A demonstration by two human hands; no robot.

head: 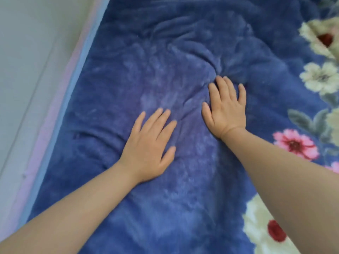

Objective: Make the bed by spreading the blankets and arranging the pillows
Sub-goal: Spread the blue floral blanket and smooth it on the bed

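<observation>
The blue plush blanket [165, 70] lies spread across the bed and fills most of the view, its surface creased, with folds gathering toward a pucker just beyond your right fingertips. Cream, pink and red flowers [320, 77] are printed along its right side.

Your left hand [148, 145] lies palm down on the blanket near the middle of the view, fingers straight and slightly fanned; it presses flat and has hold of nothing. A shallow fold runs off to the left from under its wrist.

Your right hand [226, 109] lies palm down farther up and to the right, apart from the left hand. Its fingers are extended, the tips sunk into the pile where the creases meet; no cloth is pinched or gathered in it. Both forearms are bare.

Along the blanket's left edge runs a pale blue and pink striped border [60, 114], and beyond it a light grey surface [27, 52].
</observation>
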